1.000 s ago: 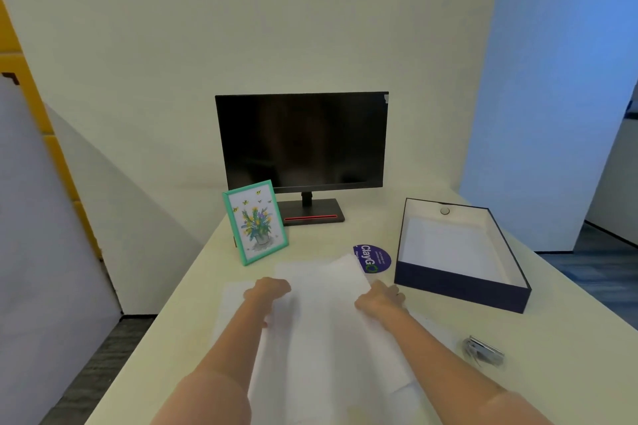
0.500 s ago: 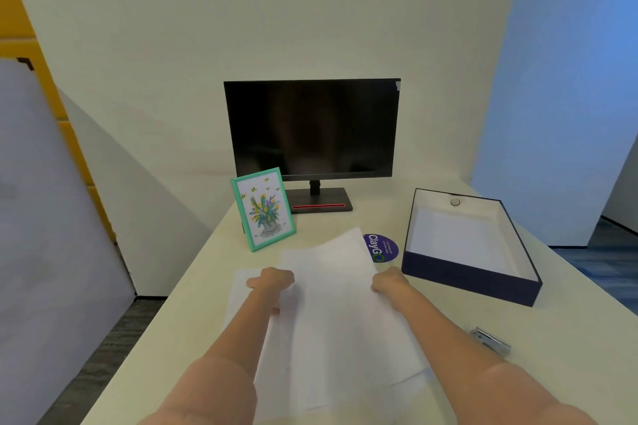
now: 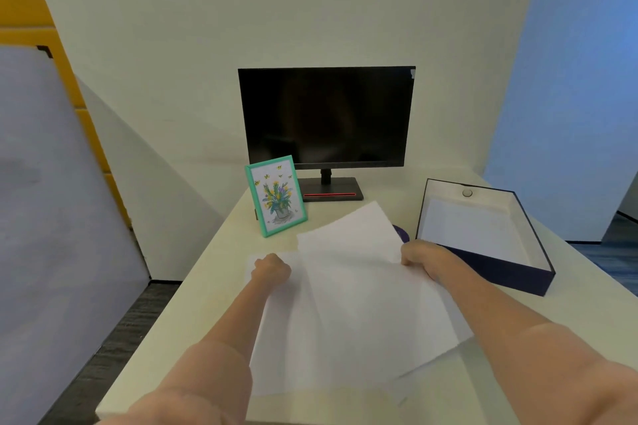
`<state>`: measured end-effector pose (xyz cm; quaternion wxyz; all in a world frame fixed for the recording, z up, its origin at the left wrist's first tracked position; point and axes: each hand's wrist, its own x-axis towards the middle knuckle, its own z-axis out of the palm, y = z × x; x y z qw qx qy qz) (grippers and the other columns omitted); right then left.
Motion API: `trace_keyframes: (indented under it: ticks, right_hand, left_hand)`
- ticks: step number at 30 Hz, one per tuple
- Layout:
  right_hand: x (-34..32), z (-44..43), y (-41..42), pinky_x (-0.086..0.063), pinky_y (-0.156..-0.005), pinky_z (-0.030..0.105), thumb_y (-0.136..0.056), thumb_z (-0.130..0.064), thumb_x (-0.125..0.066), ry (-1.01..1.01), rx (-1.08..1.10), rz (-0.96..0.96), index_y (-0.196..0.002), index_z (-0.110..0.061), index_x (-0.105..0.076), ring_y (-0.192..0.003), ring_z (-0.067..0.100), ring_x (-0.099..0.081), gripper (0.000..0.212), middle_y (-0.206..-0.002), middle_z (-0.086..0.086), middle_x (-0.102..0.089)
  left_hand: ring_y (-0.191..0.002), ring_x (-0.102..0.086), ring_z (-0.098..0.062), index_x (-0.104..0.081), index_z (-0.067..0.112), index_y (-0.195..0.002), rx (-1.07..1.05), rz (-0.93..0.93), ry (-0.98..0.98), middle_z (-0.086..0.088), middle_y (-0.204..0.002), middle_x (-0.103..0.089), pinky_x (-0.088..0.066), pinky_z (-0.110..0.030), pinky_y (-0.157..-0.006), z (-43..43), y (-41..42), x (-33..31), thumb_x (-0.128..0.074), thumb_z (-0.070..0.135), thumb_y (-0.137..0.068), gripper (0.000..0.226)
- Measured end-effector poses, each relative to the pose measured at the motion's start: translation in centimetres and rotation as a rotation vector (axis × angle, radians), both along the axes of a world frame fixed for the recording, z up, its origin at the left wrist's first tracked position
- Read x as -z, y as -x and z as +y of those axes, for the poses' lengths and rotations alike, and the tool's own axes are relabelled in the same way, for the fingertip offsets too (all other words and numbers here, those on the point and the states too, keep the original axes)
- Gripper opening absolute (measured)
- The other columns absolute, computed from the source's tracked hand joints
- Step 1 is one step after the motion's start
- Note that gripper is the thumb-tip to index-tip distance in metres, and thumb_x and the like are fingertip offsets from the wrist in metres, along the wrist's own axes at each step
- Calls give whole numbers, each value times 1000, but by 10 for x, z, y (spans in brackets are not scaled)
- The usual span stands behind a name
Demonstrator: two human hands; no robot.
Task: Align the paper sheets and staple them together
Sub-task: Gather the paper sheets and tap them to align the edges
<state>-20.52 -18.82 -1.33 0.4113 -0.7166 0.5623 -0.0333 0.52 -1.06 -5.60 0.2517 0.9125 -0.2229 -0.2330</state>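
On desk [image 3: 214, 286]: both hands gripping paper sheets [image 3: 355, 304], L hand [image 3: 271, 268] at left edge, R hand [image 3: 419, 254] at right edge

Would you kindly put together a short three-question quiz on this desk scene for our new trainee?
1. True or false: the paper sheets are already squared into one neat stack.
2. Which hand grips the top sheet's far right edge? A) left hand B) right hand
3. Fill in: the picture frame stands in front of the ____.

Key: 1. False, the sheets lie fanned at different angles. 2. B. 3. monitor.
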Motion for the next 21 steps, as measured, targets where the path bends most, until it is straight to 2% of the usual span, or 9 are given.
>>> trace_keyframes:
  ticks: [2,5,7,9,11,13,14,17,21]
  right_hand:
    - [1,4,-1,-43,-91,30,-88,1,-45,40,-113,93,-109,-4,-51,-106,24,-51,22,-110,15,-53]
    - [7,13,-4,-36,-81,26,-91,-2,-44,114,-202,207,-106,-6,-47,-98,22,-43,16,-107,11,-46]
    - [18,13,-8,-40,-90,29,-89,-9,-50,124,-213,273,-121,-5,-47,-108,25,-46,32,-119,11,-46]
    - [29,15,-12,-37,-103,34,-86,-21,-60,187,-193,358,-134,-9,-38,-127,30,-37,54,-140,15,-33]
    - [34,19,-15,-35,-104,34,-85,-29,-64,271,-193,437,-137,-12,-35,-132,31,-30,62,-145,15,-24]
    - [38,19,-17,-36,-102,33,-84,-31,-65,294,-182,443,-136,-13,-36,-130,31,-32,62,-144,14,-26]
    - [39,19,-17,-37,-101,33,-83,-31,-66,283,-181,433,-135,-13,-36,-129,30,-35,63,-142,14,-29]
    - [39,17,-15,-42,-100,36,-74,-32,-74,225,-168,369,-133,-14,-37,-124,29,-42,73,-135,11,-41]
    - [46,9,-17,-40,-103,45,-62,-29,-81,186,-164,303,-139,-16,-26,-124,29,-45,95,-132,10,-46]
  left_hand:
    - [-113,-54,-37,-53,-1,-120,-13,22,31,-21,-127,-49,-49,-38,-92,-2,-1,3,-36,9,-89,37]
    - [-103,-58,-36,-55,-2,-117,-37,88,113,-19,-112,-55,-51,-36,-85,-6,3,5,-37,12,-91,35]
    - [-86,-57,-32,-54,-1,-108,-48,144,149,-16,-99,-55,-51,-33,-71,-7,9,1,-39,18,-92,29]
    - [-73,-55,-28,-48,2,-99,-67,184,155,-13,-84,-51,-50,-31,-60,-9,11,-1,-43,17,-92,18]
    - [-61,-52,-25,-46,2,-97,-84,214,154,-13,-74,-47,-52,-33,-63,-12,8,0,-46,14,-91,14]
    - [-55,-49,-25,-46,2,-93,-89,252,146,-13,-70,-47,-53,-35,-67,-14,5,2,-51,12,-89,12]
    - [-54,-47,-24,-45,3,-89,-88,271,146,-12,-69,-46,-51,-34,-63,-13,4,3,-54,10,-87,12]
    - [-56,-45,-21,-47,4,-97,-102,314,144,-13,-75,-46,-46,-29,-52,-12,0,8,-66,4,-79,26]
    - [-79,-59,-28,-48,0,-125,-108,295,122,-24,-117,-57,-53,-30,-56,-21,-17,32,-71,9,-66,64]
